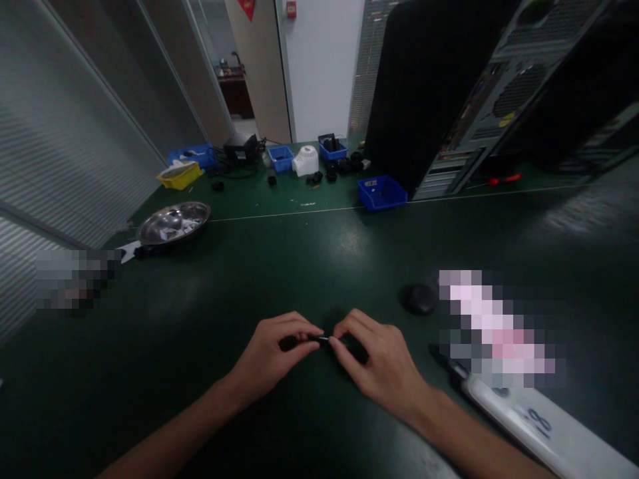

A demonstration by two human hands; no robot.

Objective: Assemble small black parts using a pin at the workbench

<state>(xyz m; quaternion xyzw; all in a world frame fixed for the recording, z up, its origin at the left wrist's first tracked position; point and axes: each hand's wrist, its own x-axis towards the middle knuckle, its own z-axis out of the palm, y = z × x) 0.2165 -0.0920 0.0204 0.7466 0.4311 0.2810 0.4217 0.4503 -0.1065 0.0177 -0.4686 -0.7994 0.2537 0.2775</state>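
The left hand (272, 349) pinches a small dark slender piece (316, 338) between thumb and index finger, the fingers closed narrow on it. The right hand (382, 356) holds its thumb and index fingertips together at the pale end of the same piece, also narrow. The 2 hands nearly meet there, with the piece between them above the green tabletop (299, 266). Whether the piece touches the tabletop, I cannot tell.

Just beyond the right hand lies a black rounded object (420, 299). Farther to the right, a white device marked "i8" (554, 426) lies at a slant, its dark narrow end toward the right hand. A pixelated patch hides what is beside it.

Well apart on the left sits a shiny metal bowl (174, 225) with pale scraps inside. Toward the back are a yellow tray (180, 176), 2 small blue trays (282, 166) with a white plastic housing (305, 161) between them, and a larger blue bin (383, 199) near a black computer case (424, 86).
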